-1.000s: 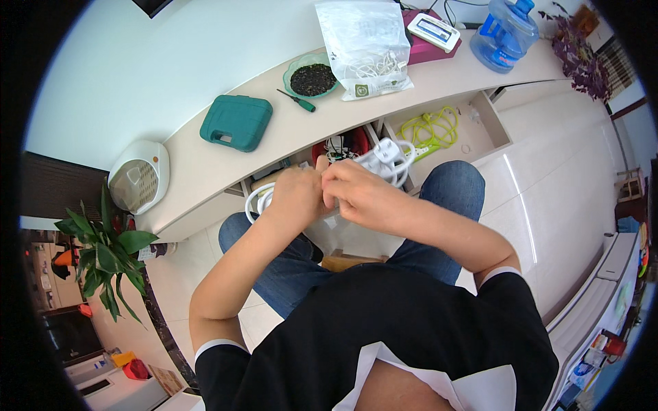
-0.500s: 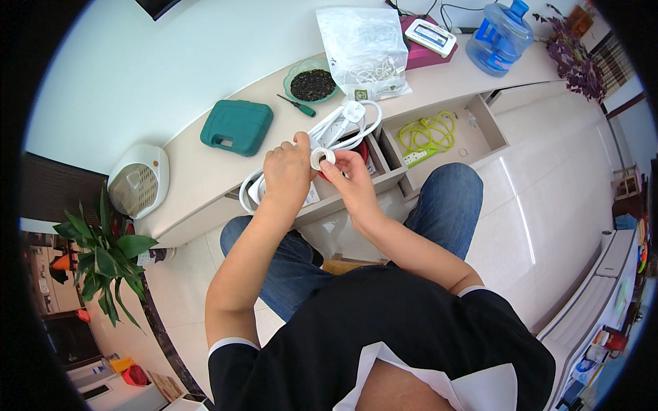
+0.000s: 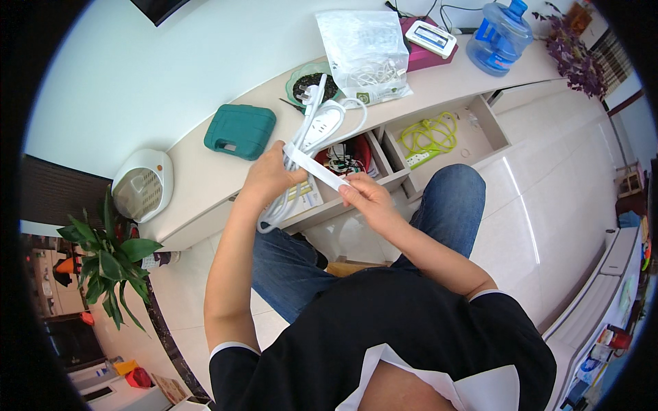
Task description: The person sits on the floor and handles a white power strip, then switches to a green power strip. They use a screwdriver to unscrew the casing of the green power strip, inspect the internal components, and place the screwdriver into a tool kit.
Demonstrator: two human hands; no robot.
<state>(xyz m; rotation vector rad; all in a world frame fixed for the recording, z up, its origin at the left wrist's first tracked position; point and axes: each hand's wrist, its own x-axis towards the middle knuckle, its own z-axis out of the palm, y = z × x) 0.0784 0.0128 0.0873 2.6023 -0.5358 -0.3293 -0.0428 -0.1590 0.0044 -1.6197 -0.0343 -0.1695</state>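
Note:
My left hand (image 3: 267,177) is closed around a folded bundle of white cord belonging to a power strip (image 3: 325,125), holding it over the open drawers. A loop of the cord hangs below that hand, and the plug end points up and away. A flat white strap (image 3: 319,169) lies across the bundle and is stretched toward the right. Its free end is pinched between thumb and fingers of my right hand (image 3: 370,198). Behind the bundle, a green bowl of dark seeds (image 3: 301,83) is partly covered.
A green tool case (image 3: 240,131) lies on the cabinet top. A white plastic bag (image 3: 363,51) and a blue water jug (image 3: 499,40) stand further right. One open drawer (image 3: 483,127) holds a yellow-green power strip (image 3: 428,140); another contains cables (image 3: 345,156). A leafy plant (image 3: 110,264) is at left.
The white strap, a small roll in my right hand before, is now drawn out straight. My right hand moved right and nearer; the cord bundle has turned more upright in my left hand.

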